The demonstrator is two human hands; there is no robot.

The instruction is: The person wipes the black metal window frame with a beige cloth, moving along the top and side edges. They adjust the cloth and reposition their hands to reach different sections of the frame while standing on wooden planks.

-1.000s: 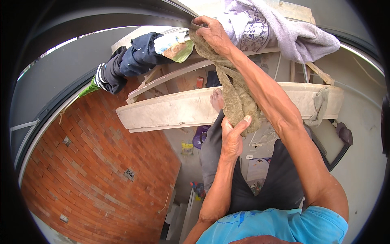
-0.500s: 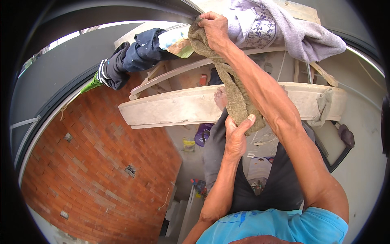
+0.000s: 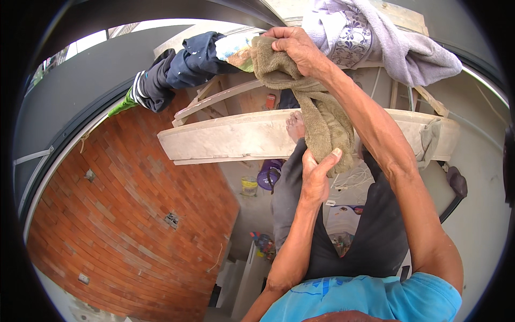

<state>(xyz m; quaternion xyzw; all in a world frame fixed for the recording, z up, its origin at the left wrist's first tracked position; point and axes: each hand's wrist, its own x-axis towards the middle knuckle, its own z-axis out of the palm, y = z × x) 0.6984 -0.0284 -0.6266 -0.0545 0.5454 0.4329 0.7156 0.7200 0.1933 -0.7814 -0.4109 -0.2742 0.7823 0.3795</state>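
An olive-brown towel point(image 3: 328, 121) hangs bunched between my two hands. My right hand point(image 3: 298, 47) grips its upper folds up at the rail, with the fingers wrapped over the cloth. Lower down, my left hand point(image 3: 317, 176) pinches the towel's bottom end, thumb on top and fingers hidden beneath. Just left of my right hand lies a multicoloured cloth point(image 3: 236, 49). To its right a lavender towel point(image 3: 394, 51) with a patterned band is draped. Farther left along the same rail hang a navy cloth point(image 3: 196, 63) and a dark garment with white stripes point(image 3: 155, 83).
A long pale wooden plank point(image 3: 230, 138) crosses in front of me, my bare foot point(image 3: 295, 126) resting at it. A grey rag point(image 3: 429, 140) hangs over its right part. Below are a purple bucket point(image 3: 268, 175), a yellow tub point(image 3: 249, 185) and white cables point(image 3: 355, 178). A brick wall point(image 3: 134, 214) stands left.
My right hand has come slightly down and to the right, and the towel's upper part has folded into a thicker bunch. My left hand keeps its hold almost in place.
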